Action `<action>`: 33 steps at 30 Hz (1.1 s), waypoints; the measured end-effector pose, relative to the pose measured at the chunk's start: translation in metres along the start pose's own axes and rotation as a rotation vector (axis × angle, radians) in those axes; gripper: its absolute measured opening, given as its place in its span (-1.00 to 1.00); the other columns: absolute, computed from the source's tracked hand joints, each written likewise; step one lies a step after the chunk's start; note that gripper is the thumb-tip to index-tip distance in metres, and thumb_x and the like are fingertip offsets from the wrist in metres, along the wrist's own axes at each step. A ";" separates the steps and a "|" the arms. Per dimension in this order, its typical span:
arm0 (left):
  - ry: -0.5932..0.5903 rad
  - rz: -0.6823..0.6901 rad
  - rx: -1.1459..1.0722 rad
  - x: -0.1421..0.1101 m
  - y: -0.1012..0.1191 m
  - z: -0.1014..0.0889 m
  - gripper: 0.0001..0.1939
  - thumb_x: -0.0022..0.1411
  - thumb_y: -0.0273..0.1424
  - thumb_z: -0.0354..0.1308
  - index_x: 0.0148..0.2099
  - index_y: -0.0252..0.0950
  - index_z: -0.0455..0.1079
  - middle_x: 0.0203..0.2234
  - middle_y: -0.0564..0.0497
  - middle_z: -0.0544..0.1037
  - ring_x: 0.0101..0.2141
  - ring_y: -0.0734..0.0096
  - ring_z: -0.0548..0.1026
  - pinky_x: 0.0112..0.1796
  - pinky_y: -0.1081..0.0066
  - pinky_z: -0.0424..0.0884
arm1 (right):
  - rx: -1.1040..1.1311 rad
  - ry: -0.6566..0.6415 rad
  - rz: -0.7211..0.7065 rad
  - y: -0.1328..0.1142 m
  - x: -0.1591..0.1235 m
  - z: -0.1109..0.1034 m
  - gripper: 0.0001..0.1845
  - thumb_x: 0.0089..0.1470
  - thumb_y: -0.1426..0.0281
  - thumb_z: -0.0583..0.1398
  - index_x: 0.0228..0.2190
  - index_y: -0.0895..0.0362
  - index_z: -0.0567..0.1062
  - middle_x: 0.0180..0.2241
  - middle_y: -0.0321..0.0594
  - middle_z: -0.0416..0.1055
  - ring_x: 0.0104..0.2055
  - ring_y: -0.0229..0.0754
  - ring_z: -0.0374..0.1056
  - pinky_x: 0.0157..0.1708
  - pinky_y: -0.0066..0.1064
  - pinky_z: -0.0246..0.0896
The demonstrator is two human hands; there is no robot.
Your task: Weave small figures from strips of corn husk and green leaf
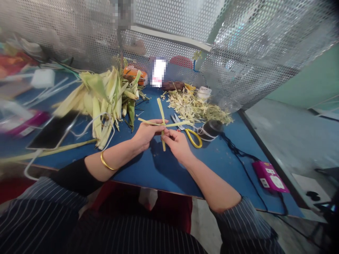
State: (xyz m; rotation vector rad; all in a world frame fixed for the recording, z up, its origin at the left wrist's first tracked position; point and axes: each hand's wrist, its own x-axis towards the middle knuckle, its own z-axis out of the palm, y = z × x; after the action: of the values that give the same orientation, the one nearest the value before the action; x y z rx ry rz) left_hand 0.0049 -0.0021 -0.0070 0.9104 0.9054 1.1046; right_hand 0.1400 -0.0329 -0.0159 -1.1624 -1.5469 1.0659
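Note:
Above the blue table, both my hands meet at a cross of pale green corn husk strips. My left hand pinches the cross at its middle, thumb and fingers pressed together. Just right of it, my right hand is closed on the lower arm of the same strips, fingertips touching the centre. One strip points away from me, one toward me, and others stick out left and right. Beyond my right hand lie scissors with yellow handles. My fingers hide the exact crossing point.
A pile of corn husks lies to the left, beside a dark phone with a white cable. Husk scraps are heaped behind the scissors. A black spool and a magenta power strip stand right. Perforated mesh borders the back.

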 end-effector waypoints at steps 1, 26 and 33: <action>0.003 -0.018 -0.014 0.001 -0.001 0.000 -0.73 -0.04 -0.55 0.25 -0.21 -0.35 0.52 -0.57 0.05 0.54 -0.49 0.51 0.47 -0.32 0.45 0.40 | -0.026 0.006 -0.007 0.001 0.000 0.000 -0.73 -0.02 0.31 0.17 -0.64 0.11 0.23 -0.60 -0.39 0.14 -0.51 -0.31 0.06 -0.45 -0.43 0.01; -0.109 -0.098 -0.003 0.006 0.007 -0.006 -0.69 -0.01 -0.29 0.31 -0.25 -0.40 0.50 -0.59 0.02 0.50 -0.54 0.54 0.43 -0.41 0.51 0.33 | 0.122 0.320 0.072 0.003 0.010 -0.011 -0.72 -0.07 0.15 0.25 -0.43 0.11 0.42 -0.53 -0.36 0.34 -0.52 -0.31 0.26 -0.45 -0.43 0.18; -0.071 -0.070 0.082 0.009 0.003 -0.003 -0.91 0.06 -0.48 0.26 -0.39 -0.42 0.42 -0.72 0.10 0.36 -0.67 0.61 0.33 -0.54 0.51 0.28 | 0.086 0.298 0.003 0.000 0.007 -0.011 -0.81 -0.02 0.26 0.23 -0.51 0.12 0.42 -0.59 -0.34 0.39 -0.57 -0.28 0.33 -0.47 -0.40 0.24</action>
State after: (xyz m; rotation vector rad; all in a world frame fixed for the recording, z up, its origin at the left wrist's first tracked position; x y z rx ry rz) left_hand 0.0033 0.0076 -0.0060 0.9722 0.9223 0.9750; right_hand 0.1493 -0.0250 -0.0120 -1.2045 -1.2565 0.9055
